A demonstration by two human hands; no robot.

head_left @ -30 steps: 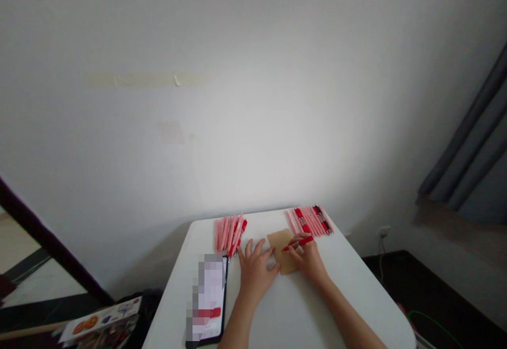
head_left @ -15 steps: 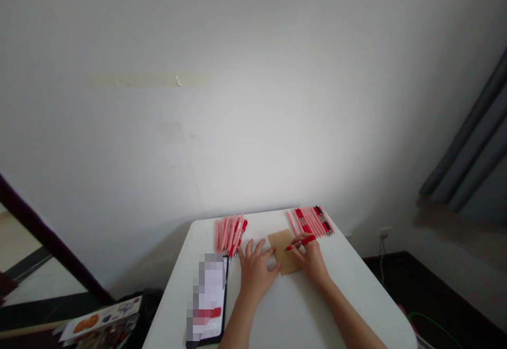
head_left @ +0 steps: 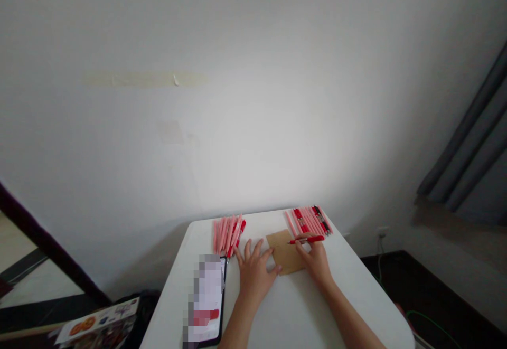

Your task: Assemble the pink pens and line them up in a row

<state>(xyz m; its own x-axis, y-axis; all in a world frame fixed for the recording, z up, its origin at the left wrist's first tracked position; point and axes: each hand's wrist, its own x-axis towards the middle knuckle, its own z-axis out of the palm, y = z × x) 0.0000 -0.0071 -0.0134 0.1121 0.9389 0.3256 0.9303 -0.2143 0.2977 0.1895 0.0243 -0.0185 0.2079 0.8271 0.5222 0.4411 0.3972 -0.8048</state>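
Observation:
A small sheet of brown paper (head_left: pixel 285 259) lies on the white table between my hands. My left hand (head_left: pixel 254 270) rests flat with fingers spread, its thumb and index finger touching the paper's left edge. In my right hand (head_left: pixel 316 258) a red pen (head_left: pixel 315 239) is pinched, held nearly level above the paper with its tip pointing left. Just beyond the left hand lies a bunch of pink and red pens (head_left: pixel 226 234). Behind the right hand, more pink, red and black pens (head_left: pixel 309 220) lie side by side.
A phone (head_left: pixel 208 301) with a partly blurred screen lies on the left of the white table (head_left: pixel 293 317). The table's far edge meets a pale wall (head_left: pixel 257 127). A box (head_left: pixel 99 320) stands low at the left, and a grey curtain (head_left: pixel 471 153) hangs at the right.
My right hand has shifted slightly right, and the red pen has turned flatter, its tip higher on the paper. My left hand stays in place on the paper's edge.

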